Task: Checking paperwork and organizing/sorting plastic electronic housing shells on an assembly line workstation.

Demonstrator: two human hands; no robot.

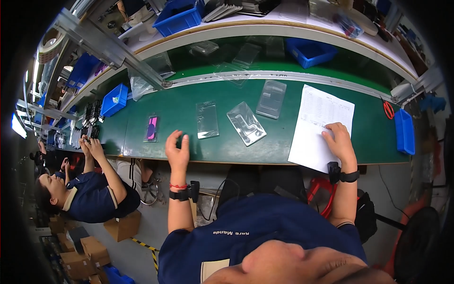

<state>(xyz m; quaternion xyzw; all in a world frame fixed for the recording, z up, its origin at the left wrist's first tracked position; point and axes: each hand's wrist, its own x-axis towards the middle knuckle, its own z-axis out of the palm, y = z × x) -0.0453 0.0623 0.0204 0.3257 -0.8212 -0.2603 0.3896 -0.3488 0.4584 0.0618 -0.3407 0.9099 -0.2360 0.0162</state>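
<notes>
My left hand (178, 150) is held up at the table's front edge, thumb and fingers apart, holding nothing. My right hand (338, 141) rests on a white printed sheet of paper (307, 137), fingers slightly bent. The sheet hangs a little over the near edge of the green table (227, 154). Between the hands lie a flat clear plastic tray (207, 120), a tilted clear tray (246, 124) with shiny film-like glare, and a thicker clear tray (271, 98) farther back. Left of my left hand is a clear pack with a pink and purple piece (151, 128).
A blue bin (405, 131) and red-handled scissors (388, 110) sit at the right end. Other blue bins (114, 100) (311, 52) stand left and behind. More clear trays (247, 55) lie beyond the rail. A co-worker (90, 196) handles small items at the left.
</notes>
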